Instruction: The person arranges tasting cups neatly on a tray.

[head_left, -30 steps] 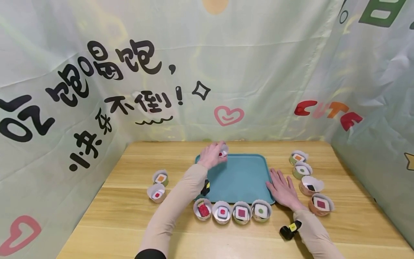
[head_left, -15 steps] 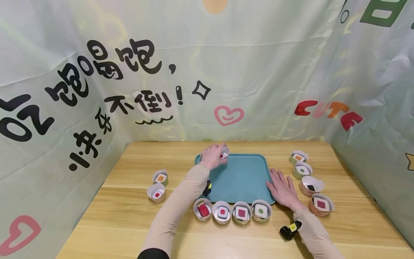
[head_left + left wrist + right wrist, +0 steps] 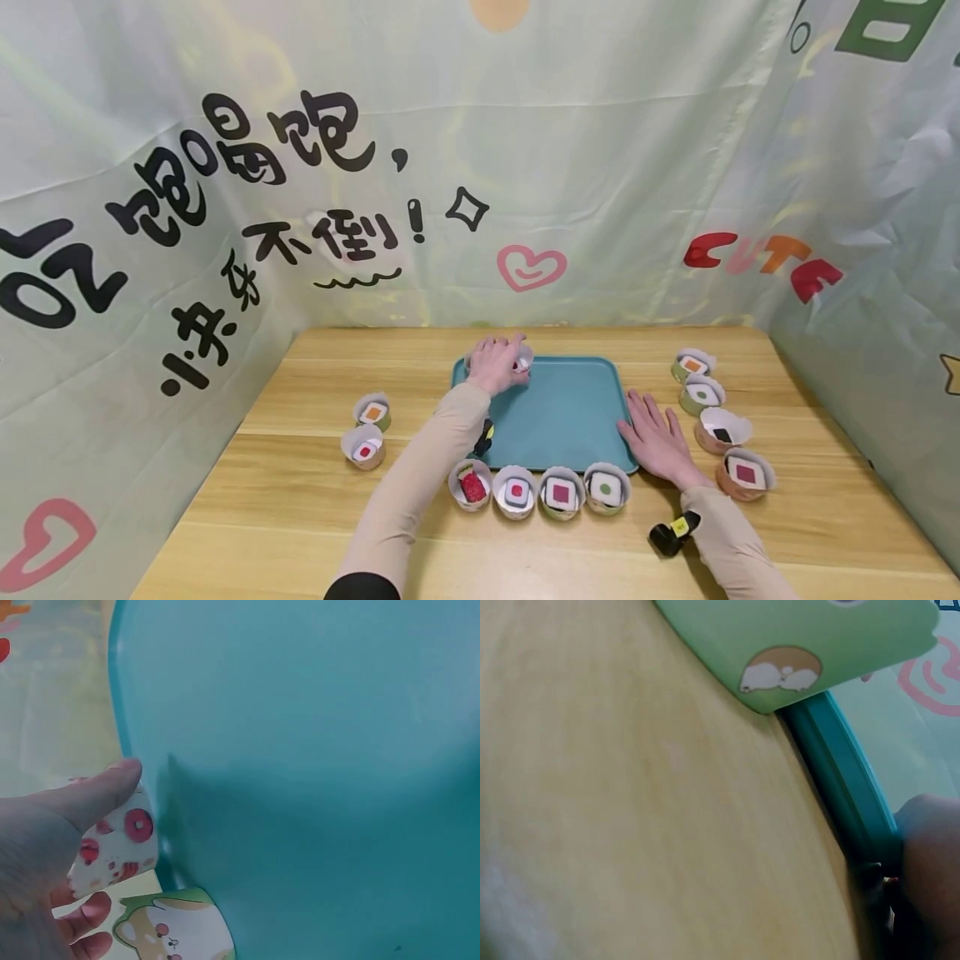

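Donut cup [image 3: 124, 840]: where, how held?
— At far edge of tray [image 3: 570, 417], near left corner; left hand [image 3: 493, 367] pinching, right hand [image 3: 660, 440] spread.
— Risk?
— Bear cup [image 3: 180, 930] could tip if lower fingers [image 3: 91, 909] brush it; contact unclear.

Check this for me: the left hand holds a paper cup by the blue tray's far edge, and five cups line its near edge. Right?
Nearly, but the count is off: the head view shows four cups, not five, along the near edge of the blue tray. The left hand does hold a paper cup by the far edge.
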{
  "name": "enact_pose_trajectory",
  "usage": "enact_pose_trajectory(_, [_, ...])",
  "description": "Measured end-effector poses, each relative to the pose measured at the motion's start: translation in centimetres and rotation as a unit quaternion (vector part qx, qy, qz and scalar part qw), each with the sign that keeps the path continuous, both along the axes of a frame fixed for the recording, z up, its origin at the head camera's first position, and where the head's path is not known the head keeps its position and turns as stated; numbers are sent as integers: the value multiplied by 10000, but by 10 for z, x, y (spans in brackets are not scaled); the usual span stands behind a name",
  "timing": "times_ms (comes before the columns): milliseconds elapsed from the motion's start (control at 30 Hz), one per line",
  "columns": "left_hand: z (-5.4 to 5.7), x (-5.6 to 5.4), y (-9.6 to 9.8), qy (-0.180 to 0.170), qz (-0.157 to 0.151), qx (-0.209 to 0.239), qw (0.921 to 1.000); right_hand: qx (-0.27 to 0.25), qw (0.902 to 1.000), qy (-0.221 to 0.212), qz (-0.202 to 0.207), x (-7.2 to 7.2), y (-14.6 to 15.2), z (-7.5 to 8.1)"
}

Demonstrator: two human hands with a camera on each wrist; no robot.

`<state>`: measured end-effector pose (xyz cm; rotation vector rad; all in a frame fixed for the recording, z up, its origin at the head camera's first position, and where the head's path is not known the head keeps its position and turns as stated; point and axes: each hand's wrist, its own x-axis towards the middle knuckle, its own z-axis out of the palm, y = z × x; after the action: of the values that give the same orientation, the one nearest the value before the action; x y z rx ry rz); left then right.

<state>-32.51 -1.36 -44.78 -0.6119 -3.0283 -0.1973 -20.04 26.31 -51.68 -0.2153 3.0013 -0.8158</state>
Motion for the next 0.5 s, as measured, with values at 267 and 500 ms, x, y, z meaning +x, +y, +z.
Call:
enact_pose_trajectory(267, [-2, -1, -4, -14, 222, -162, 9996, 20, 10000, 18, 3, -1, 1, 0])
enact_pose_trajectory(500, [-5, -2, -6, 62, 214, -271, 9994, 27, 10000, 21, 12, -1, 1, -2])
